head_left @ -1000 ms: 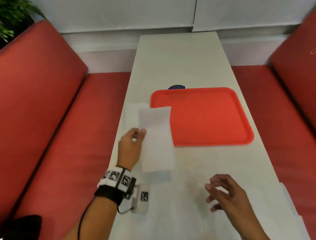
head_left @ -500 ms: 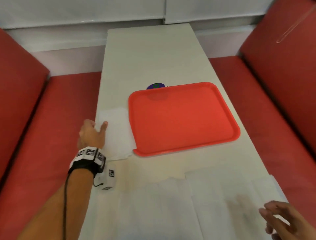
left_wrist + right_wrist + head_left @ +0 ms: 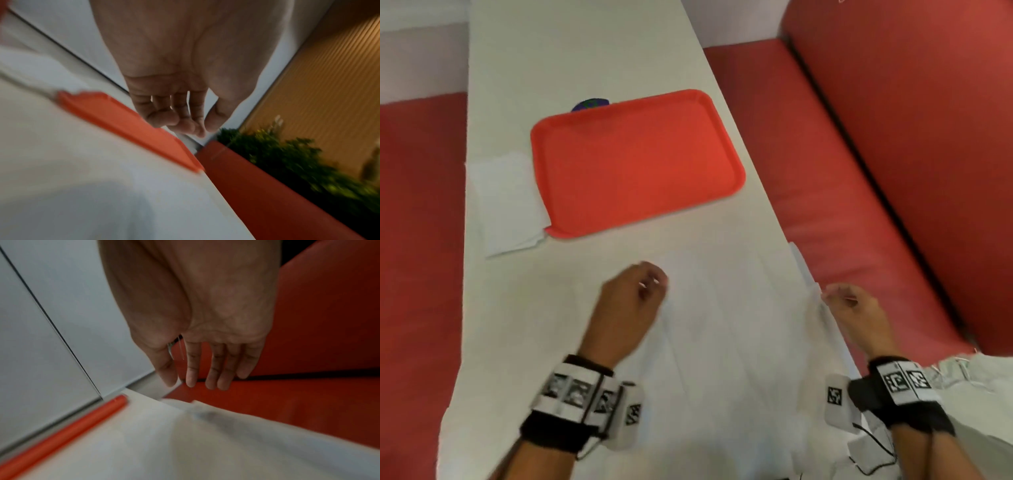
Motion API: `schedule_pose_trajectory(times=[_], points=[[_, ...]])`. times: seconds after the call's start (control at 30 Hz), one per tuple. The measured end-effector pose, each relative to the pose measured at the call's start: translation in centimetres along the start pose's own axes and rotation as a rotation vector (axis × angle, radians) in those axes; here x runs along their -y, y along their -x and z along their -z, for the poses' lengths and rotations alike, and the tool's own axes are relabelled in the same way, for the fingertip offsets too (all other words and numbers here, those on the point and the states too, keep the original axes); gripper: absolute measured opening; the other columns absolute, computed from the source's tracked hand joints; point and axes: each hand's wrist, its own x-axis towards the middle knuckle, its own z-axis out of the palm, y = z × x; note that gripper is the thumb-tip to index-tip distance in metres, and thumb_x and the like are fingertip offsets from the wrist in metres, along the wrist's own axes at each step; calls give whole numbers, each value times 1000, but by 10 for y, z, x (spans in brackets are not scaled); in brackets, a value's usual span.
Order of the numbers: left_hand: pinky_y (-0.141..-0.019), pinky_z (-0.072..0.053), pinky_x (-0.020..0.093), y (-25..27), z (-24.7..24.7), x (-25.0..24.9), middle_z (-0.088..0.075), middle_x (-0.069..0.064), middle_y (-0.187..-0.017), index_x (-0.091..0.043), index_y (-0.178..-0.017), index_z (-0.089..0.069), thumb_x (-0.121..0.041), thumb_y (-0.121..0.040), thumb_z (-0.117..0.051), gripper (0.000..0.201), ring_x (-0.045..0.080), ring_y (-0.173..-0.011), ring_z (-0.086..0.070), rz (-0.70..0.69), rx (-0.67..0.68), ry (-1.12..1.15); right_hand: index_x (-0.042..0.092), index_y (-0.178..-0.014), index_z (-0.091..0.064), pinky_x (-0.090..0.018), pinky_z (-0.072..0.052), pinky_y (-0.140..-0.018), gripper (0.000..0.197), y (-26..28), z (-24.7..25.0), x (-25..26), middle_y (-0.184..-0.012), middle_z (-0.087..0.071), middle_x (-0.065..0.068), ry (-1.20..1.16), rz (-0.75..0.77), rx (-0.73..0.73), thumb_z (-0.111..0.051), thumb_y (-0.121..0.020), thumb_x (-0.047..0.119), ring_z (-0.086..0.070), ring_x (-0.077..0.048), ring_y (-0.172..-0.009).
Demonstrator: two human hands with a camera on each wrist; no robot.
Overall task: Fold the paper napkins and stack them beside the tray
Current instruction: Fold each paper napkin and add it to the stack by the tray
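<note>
The orange tray [image 3: 637,161] lies mid-table. Folded white napkins [image 3: 506,202] are stacked on the table against its left side. Several unfolded napkins [image 3: 729,325] are spread flat on the near part of the table. My left hand [image 3: 650,284] hovers over their left part with fingers loosely curled and nothing in them, as the left wrist view [image 3: 191,128] confirms. At the table's right edge, my right hand [image 3: 832,298] has its fingertips beside a raised napkin edge [image 3: 813,291]. In the right wrist view the fingers [image 3: 191,378] hang straight above the napkin [image 3: 205,443], holding nothing.
Red bench seats flank the table on the right [image 3: 859,171] and left [image 3: 417,240]. A small purple object [image 3: 590,103] peeks out behind the tray's far edge. A green plant [image 3: 287,162] stands beyond the left bench. The far table top [image 3: 571,51] is bare white.
My left hand laid the folded napkin on the stack beside the tray, let go, and moved back over the spread napkins. My right hand shifted out to the table's right edge.
</note>
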Motion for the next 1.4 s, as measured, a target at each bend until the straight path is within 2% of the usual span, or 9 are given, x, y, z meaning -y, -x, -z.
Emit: schedule_pose_trajectory(times=[0.07, 0.2, 0.33, 0.47, 0.8, 0.9, 1.0, 1.17, 1.4], points=[[-72, -51, 31, 22, -37, -7, -67, -6, -84, -24, -90, -66, -25, -89, -57, 9, 8, -71, -62, -24, 91, -11, 18, -116, -66, -33, -44, -84, 25, -4, 3, -17, -117, -67, -5, 53, -5, 48, -65, -92, 27, -59, -20, -99], [-98, -44, 28, 56, -89, -12, -57, -11, -119, -26, -125, -60, -30, -98, -52, 28, 8, -112, -51, -119, 314, -210, 23, -119, -61, -33, -47, -84, 31, 1, -2, -41, -120, -64, -6, 85, 49, 139, -69, -90, 31, -60, -21, -96], [-107, -33, 29, 66, -112, -11, -45, -10, -144, -28, -139, -53, -31, -97, -50, 42, 13, -134, -38, -171, 396, -430, 15, -120, -60, -41, -45, -91, 41, 18, -13, -41, -121, -53, -12, 282, 315, -125, -73, -85, 31, -52, -32, -107], [-100, -45, 37, 67, -120, -5, -54, -4, -137, -25, -130, -62, -27, -88, -59, 42, 20, -126, -51, -202, 381, -545, 23, -107, -64, -36, -44, -79, 34, 44, -35, -37, -103, -59, 0, 517, 535, -47, -69, -83, 47, -56, -23, -94], [-98, -48, 38, 72, -123, -7, -59, -2, -133, -24, -126, -64, -24, -84, -64, 41, 21, -122, -55, -227, 320, -573, 26, -124, -55, -36, -47, -79, 38, 49, -51, -32, -109, -53, 3, 459, 593, -1, -65, -87, 35, -56, -20, -93], [-98, -48, 36, 77, -121, -6, -60, -2, -131, -25, -120, -67, -24, -83, -65, 38, 20, -122, -55, -227, 280, -573, 23, -112, -63, -36, -45, -75, 30, 49, -60, -22, -103, -57, 2, 501, 629, -18, -64, -87, 41, -56, -21, -90], [-100, -47, 36, 79, -114, 0, -54, 2, -137, -22, -122, -65, -25, -86, -63, 36, 22, -127, -50, -125, 168, -551, 21, -102, -63, -35, -41, -75, 24, 48, -69, -10, -96, -60, 2, 492, 570, 10, -64, -89, 40, -59, -23, -87], [-94, -49, 39, 64, -99, 17, -54, 9, -131, -13, -127, -59, -25, -90, -64, 39, 29, -116, -52, 101, 48, -589, 19, -118, -57, -31, -44, -76, 27, 52, -74, 3, -100, -58, 1, 345, 432, 102, -65, -92, 20, -61, -21, -85], [-81, -49, 39, 59, -93, 22, -61, 3, -114, -19, -112, -65, -34, -83, -72, 33, 27, -101, -57, 66, 29, -675, 21, -132, -49, -27, -45, -84, 50, 50, -74, 19, -105, -56, -2, 65, 205, 211, -66, -86, 9, -55, -19, -95]])
